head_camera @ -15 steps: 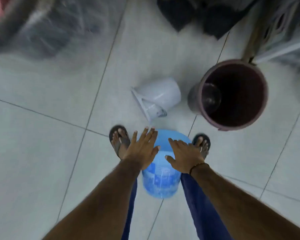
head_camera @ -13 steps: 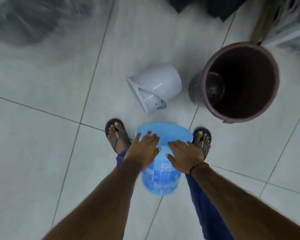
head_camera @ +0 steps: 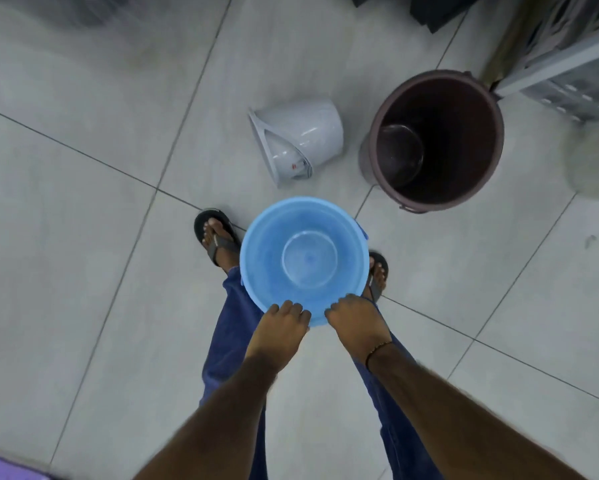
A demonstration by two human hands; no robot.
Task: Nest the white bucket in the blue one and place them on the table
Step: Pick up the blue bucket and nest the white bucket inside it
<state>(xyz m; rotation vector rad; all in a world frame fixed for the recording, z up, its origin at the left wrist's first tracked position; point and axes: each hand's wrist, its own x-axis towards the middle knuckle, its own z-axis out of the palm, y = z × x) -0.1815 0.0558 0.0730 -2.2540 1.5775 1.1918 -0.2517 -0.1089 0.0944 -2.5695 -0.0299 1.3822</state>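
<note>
The blue bucket [head_camera: 274,244] stands upright between my feet, its mouth facing up and nothing inside it. My left hand [head_camera: 279,329] and my right hand [head_camera: 353,322] both grip its near rim, fingers curled over the edge. The white bucket [head_camera: 301,136] lies on its side on the tiled floor just beyond the blue one, mouth pointing left, handle folded across the opening. Neither hand touches it.
A tall dark brown bin [head_camera: 436,140] stands right of the white bucket, close to it. A slatted grey crate or rack [head_camera: 568,53] is at the upper right, dark objects [head_camera: 429,8] at the top edge. My sandalled feet [head_camera: 216,237] flank the blue bucket.
The blue bucket, lying tilted with my palms flat on its side, has been turned upright. My hands have shifted to grip its near rim. The view has moved a little.
</note>
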